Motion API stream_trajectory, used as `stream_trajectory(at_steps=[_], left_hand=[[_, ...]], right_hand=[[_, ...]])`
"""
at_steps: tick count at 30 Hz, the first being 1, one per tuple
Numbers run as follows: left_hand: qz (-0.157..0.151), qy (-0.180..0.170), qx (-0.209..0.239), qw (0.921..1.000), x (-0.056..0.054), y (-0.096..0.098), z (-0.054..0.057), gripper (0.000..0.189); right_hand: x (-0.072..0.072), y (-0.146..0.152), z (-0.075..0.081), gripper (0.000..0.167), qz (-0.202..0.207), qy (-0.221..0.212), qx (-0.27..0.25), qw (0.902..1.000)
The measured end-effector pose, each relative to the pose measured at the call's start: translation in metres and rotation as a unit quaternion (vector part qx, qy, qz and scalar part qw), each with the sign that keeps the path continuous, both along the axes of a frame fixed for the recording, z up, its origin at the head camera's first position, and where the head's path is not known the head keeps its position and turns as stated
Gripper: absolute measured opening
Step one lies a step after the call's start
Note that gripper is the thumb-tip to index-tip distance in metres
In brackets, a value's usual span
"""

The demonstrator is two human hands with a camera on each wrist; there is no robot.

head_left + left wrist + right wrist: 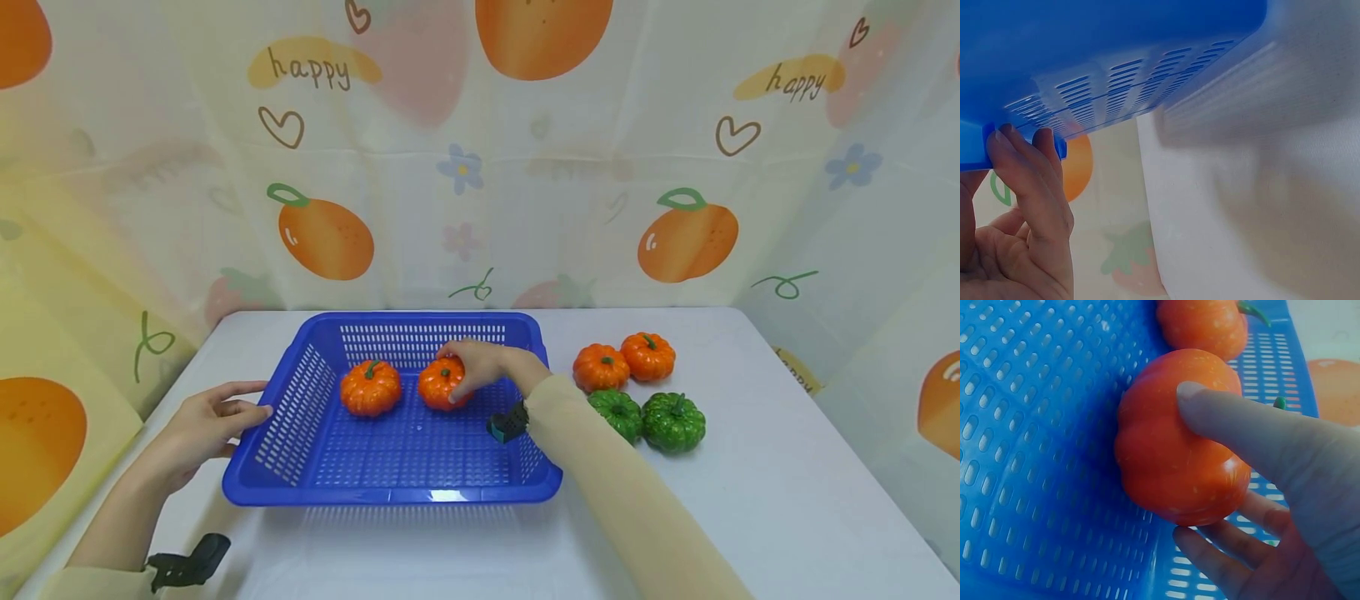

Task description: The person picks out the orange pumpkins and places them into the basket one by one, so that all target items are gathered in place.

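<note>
A blue plastic basket [390, 496] with slotted walls stands on the table. My left hand [206, 425] grips its left rim; in the left wrist view the fingertips [1004, 140] lie against the rim's edge. Inside the basket, my right hand [480, 367] holds a small orange pumpkin [435, 385], which the right wrist view shows between the thumb [1210, 409] and the other fingers. Another orange pumpkin [371, 388] with a green stem sits to the left on the basket floor, apart from the held one.
Right of the basket lie two more orange pumpkins [602, 367] and two green pumpkins [673, 422] on the white table [780, 467]. The right forearm partly covers one green pumpkin. A fruit-printed curtain [540, 242] hangs behind the table.
</note>
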State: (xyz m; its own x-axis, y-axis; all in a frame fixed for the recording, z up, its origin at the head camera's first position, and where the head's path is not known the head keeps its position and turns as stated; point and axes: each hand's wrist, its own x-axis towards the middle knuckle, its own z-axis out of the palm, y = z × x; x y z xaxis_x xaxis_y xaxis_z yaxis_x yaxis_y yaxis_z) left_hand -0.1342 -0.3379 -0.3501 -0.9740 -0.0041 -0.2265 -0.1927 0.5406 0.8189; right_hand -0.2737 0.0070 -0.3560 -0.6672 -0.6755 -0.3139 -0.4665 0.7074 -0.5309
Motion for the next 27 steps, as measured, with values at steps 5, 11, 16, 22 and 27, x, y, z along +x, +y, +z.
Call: stream_trajectory(at_steps=[5,11,16,22,27], left_hand=[[-0.001,0.002,0.004,1.0,0.0,0.0009,0.0005,0.068],[-0.001,-0.003,0.002,1.0,-0.0005,0.0003,-0.0006,0.069],[-0.001,-0.006,0.002,1.0,-0.0007,-0.0003,-0.0012,0.069],[0.0,-0.004,0.006,1.0,-0.0009,-0.0007,-0.0019,0.069],[0.001,-0.001,0.005,1.0,-0.0006,-0.0006,-0.0019,0.068]], right_hand=[[0.001,0.0016,0.0001,0.063,-0.01,-0.003,0.014,0.9999],[0.0015,0.0029,0.0002,0.063,-0.009,0.0,0.023,0.9997],[0.0023,0.0039,0.0003,0.065,-0.007,-0.003,0.032,0.9995],[0.0027,0.0055,0.0011,0.065,0.003,0.005,0.04,0.9992],[0.0035,0.0069,0.003,0.065,0.004,0.01,0.044,0.999]])
